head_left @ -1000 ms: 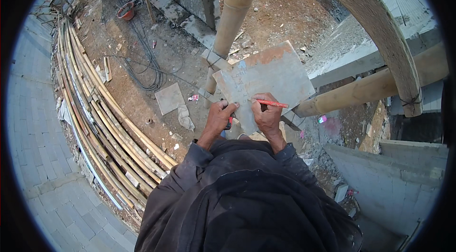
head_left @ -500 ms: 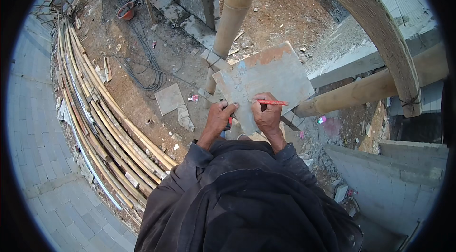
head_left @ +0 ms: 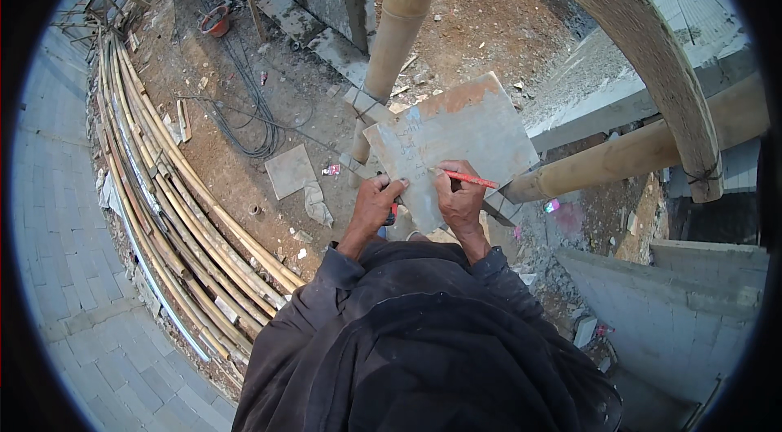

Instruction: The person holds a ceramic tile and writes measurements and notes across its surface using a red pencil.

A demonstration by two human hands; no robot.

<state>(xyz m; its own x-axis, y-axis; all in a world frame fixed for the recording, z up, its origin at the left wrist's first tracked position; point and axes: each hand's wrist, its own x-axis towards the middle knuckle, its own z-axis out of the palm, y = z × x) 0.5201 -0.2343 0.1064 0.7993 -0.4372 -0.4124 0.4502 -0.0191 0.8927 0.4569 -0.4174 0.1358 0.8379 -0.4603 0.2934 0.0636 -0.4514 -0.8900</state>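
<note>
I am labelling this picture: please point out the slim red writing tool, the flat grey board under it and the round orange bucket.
Slim red writing tool (head_left: 474,179): head view, middle of shaft.
Flat grey board (head_left: 472,132): head view, bare upper face.
Round orange bucket (head_left: 218,27): head view, its wall.

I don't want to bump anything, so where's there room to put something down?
The gray board looks bare beyond the right hand, toward its brown-stained far edge. The paving left of the bamboo poles looks open too. Crowded: the board's near side, with the left hand and red pencil, and where cable loops lie.
</note>
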